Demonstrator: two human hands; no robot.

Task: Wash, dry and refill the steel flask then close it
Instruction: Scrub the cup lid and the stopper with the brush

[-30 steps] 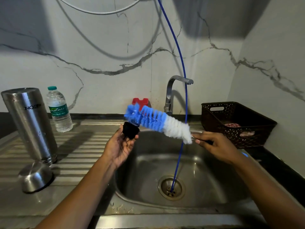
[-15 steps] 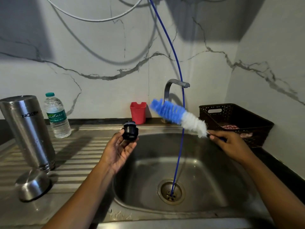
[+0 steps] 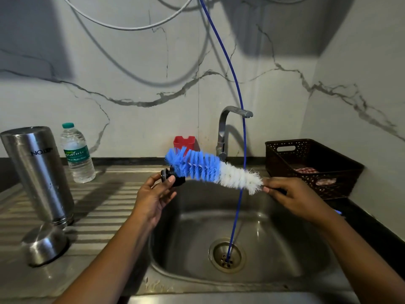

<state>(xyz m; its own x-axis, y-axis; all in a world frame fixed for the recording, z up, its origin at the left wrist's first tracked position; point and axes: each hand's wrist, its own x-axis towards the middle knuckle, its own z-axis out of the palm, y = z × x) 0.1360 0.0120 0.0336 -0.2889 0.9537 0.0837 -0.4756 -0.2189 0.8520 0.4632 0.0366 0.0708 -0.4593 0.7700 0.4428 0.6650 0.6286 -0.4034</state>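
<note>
Steel sink [image 3: 274,249], marble wall behind. Left hand [image 3: 153,194] pinches black stopper [image 3: 173,177]; right hand [image 3: 289,194] grips bottle brush [image 3: 210,170], bristles touching stopper.

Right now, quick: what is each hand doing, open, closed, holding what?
Left hand: closed, pinching the black stopper at its fingertips.
Right hand: closed round the handle of the bottle brush.

Both arms reach out over the middle. The left hand [image 3: 153,200] pinches a stopper [image 3: 180,181]. The right hand [image 3: 293,196] grips a brush [image 3: 208,170].
</note>
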